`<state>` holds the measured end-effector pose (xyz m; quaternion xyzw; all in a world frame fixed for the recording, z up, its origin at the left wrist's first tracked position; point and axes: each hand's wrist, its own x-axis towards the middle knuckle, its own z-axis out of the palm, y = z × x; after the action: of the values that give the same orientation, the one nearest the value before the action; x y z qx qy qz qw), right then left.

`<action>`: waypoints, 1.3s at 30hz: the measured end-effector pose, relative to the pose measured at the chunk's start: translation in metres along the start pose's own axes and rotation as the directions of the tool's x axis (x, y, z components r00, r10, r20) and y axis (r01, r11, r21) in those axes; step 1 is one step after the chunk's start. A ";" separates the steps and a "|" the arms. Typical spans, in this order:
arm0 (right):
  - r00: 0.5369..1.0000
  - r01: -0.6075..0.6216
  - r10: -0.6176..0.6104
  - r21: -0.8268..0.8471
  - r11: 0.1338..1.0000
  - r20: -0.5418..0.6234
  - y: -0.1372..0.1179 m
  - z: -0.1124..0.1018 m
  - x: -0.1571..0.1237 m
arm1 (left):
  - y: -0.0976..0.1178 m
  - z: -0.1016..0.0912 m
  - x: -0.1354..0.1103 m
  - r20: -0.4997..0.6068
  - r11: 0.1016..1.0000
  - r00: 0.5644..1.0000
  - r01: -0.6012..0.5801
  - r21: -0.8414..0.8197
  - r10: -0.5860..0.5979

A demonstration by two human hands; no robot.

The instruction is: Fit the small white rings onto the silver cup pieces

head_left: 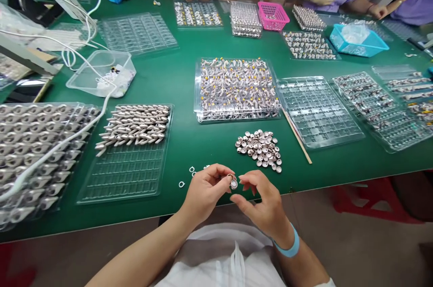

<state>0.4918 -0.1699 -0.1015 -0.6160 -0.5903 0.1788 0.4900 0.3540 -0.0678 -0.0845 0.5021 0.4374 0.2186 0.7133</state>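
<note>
One small round part (233, 184) sits above the desk (162, 79) edge, pinched in my left hand (206, 189); my right hand (264, 203) is half open just beside it, seemingly holding nothing. I judge this step as close finger work, the next move calling for a steady pinch. I count at least three loose rings (181, 184); the single heap of caps (260, 149) defies counting.

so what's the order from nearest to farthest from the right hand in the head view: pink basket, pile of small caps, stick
From the right hand:
1. Pile of small caps, just ahead of it
2. Stick, ahead and to the right
3. Pink basket, far ahead, beyond the other two
</note>
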 end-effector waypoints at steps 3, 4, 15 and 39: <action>0.994 0.091 -0.096 -0.087 0.992 -0.054 0.000 0.011 -0.006 | 0.000 0.002 0.000 -0.017 1.000 1.000 -0.004 -0.025 0.003; 0.990 0.113 -0.121 -0.107 0.988 -0.070 0.000 0.014 -0.007 | 0.000 0.003 0.000 -0.022 0.999 1.000 -0.006 -0.035 0.006; 0.990 0.046 -0.046 -0.002 0.999 -0.130 -0.002 0.014 -0.006 | -0.006 0.005 -0.003 -0.059 0.998 0.997 -0.061 -0.034 0.059; 0.969 -0.235 0.247 0.217 0.947 -0.027 0.002 -0.002 -0.002 | -0.002 0.005 -0.004 0.091 0.992 0.991 -0.103 0.071 0.097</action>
<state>0.4940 -0.1715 -0.1034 -0.6323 -0.4747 0.2827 0.5430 0.3560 -0.0744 -0.0843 0.5589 0.3881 0.2155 0.7004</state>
